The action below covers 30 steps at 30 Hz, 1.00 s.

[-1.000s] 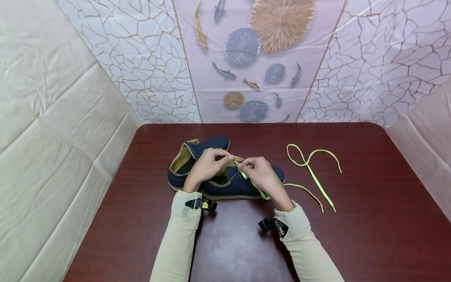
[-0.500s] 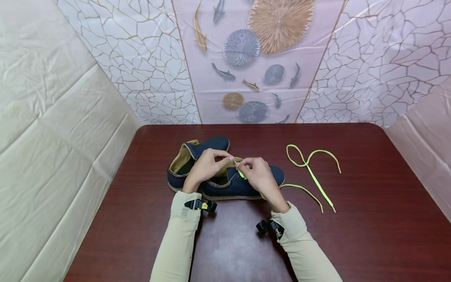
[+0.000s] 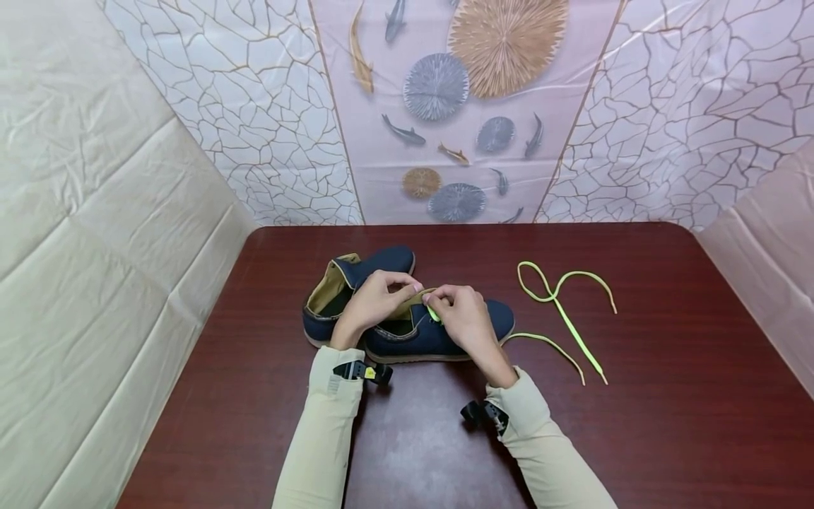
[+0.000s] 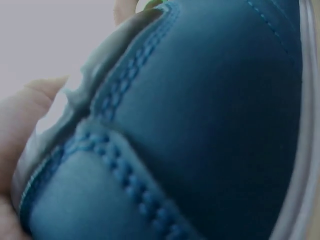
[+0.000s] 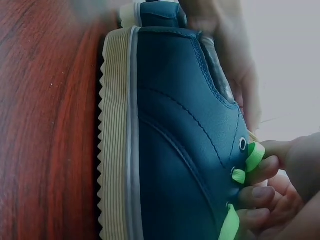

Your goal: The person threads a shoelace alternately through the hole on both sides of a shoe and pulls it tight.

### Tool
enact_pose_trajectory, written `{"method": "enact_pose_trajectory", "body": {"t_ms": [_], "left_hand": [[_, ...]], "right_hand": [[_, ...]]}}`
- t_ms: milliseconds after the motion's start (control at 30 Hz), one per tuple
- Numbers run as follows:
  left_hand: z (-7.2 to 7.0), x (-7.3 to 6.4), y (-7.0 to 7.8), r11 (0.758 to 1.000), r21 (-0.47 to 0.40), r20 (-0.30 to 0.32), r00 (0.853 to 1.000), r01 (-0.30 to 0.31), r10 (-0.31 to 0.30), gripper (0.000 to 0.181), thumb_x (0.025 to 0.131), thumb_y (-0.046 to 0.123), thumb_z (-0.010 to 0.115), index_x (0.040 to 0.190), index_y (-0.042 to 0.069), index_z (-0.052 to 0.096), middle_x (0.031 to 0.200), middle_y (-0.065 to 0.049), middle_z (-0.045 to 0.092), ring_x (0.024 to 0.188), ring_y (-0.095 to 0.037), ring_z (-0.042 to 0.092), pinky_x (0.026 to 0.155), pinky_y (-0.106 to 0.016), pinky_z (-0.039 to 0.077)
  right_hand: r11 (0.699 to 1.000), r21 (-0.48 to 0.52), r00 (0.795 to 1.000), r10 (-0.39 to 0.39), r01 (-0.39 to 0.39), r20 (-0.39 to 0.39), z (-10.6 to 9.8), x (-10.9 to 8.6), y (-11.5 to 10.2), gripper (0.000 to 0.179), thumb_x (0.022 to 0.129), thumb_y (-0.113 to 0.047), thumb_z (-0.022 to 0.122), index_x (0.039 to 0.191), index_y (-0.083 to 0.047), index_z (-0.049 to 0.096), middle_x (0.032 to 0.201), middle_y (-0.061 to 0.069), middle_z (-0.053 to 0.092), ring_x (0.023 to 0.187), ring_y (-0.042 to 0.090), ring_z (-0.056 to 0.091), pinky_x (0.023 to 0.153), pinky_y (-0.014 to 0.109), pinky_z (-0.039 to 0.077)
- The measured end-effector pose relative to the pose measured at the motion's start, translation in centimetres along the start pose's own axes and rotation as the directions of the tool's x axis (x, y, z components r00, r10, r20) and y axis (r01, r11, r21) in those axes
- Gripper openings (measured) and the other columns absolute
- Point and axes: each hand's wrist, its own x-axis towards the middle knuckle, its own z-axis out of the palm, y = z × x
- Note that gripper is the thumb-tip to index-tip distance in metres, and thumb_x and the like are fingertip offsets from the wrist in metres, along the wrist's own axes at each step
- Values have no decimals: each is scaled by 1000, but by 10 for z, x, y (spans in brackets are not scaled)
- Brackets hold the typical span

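In the head view, a navy lace-up shoe (image 3: 407, 344) lies on its sole, toe to the right. My left hand (image 3: 369, 304) is over its opening, thumb and forefinger pinching near the top eyelets, seemingly at the thin end of the green shoelace (image 3: 434, 313). Beside it, my right hand (image 3: 469, 318) pinches the same lace with thumb and forefinger. The right wrist view shows the lace (image 5: 255, 156) coming out by the metal eyelets (image 5: 243, 144), against my right fingers (image 5: 262, 170). Dark blue upper (image 4: 210, 110) fills most of the left wrist view.
A second navy shoe (image 3: 326, 297) sits behind and to the left, touching or close to the first. On the red-brown table (image 3: 668, 424), a loose green shoelace (image 3: 566, 318) lies looped at right. A lace tail (image 3: 553, 343) trails from beneath my right hand.
My right hand has moved slightly left, towards the left fingertips, and the lace length between the hands has shortened. My left hand stays nearly in place.
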Motion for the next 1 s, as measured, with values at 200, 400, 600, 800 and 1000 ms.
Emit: {"method": "enact_pose_trajectory", "body": {"t_ms": [200,400,600,800,1000], "left_hand": [[1,-2,0,1000,-21,-28,999,-19,19,18,105,24,69,104,12,82,97,-2,76,73,-15,58,71,-30,46],[4,-1,2,999,39,-60,998,-30,32,19,105,24,69,107,10,82,96,-2,77,77,-14,62,74,-30,49],[5,-1,5,994,97,-87,995,-43,51,18,106,25,69,104,13,82,97,0,78,79,-13,68,74,-31,53],[5,0,9,984,167,-118,989,-68,89,19,105,25,69,104,12,83,96,0,78,77,-11,69,74,-33,55],[6,1,11,978,193,-175,979,-75,109,18,105,23,69,103,11,83,91,1,78,74,-8,70,71,-31,56]], "right_hand": [[999,31,999,-33,32,36,-10,1,2,23,104,-27,69,94,-10,83,65,-5,59,56,14,44,59,29,36],[990,53,990,-130,133,-57,-23,6,12,12,102,-17,72,106,-8,79,87,6,69,76,22,59,72,34,46],[979,26,976,-201,200,85,-20,7,18,20,102,-13,71,121,-8,77,115,9,75,100,27,70,87,45,56],[974,10,971,-228,228,71,-13,8,17,15,102,-10,71,114,-8,80,110,9,79,93,25,72,82,44,57],[975,-10,973,-223,224,58,-12,8,17,16,102,-12,71,115,-7,80,111,9,79,90,25,72,79,41,56]]}}
